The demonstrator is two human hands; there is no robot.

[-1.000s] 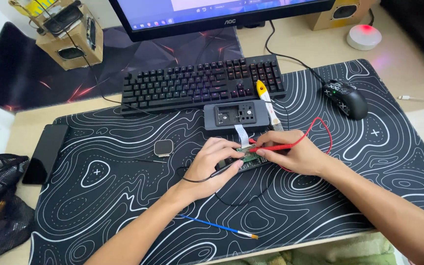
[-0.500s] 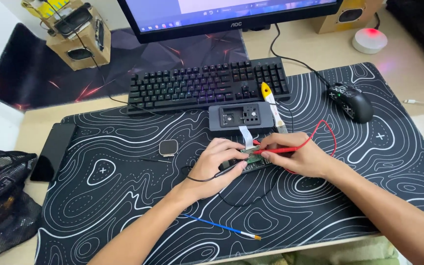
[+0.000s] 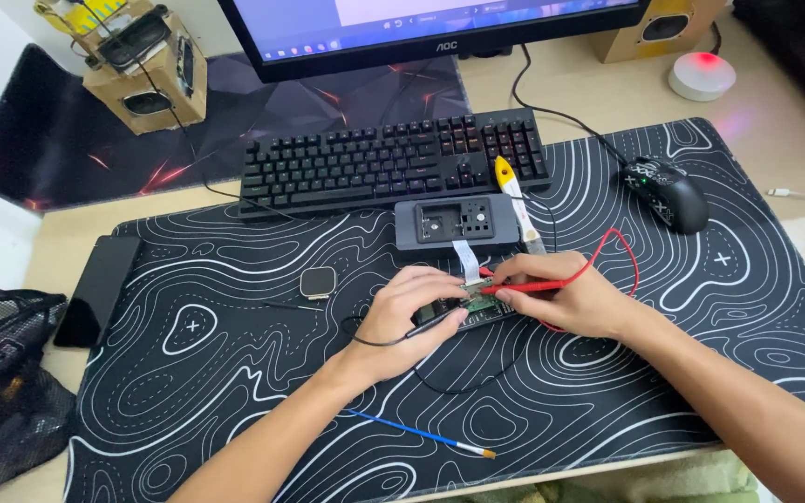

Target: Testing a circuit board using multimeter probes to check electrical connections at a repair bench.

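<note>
Fingers (image 3: 514, 292) grip red probe (image 3: 528, 287) on circuit board (image 3: 479, 307).

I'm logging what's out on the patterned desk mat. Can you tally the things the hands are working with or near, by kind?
Test probes: 2, a red probe in the right hand, a black probe in the left hand
Circuit board: 1
Grey box: 1
Brushes: 2, a blue brush, a yellow brush
Watch body: 1
Total: 7

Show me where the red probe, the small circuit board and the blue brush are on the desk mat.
red probe (image 3: 533, 287), head view, on the middle of its red shaft.
small circuit board (image 3: 483, 306), head view, on the green face between the hands.
blue brush (image 3: 412, 433), head view, on its thin blue handle.
</note>
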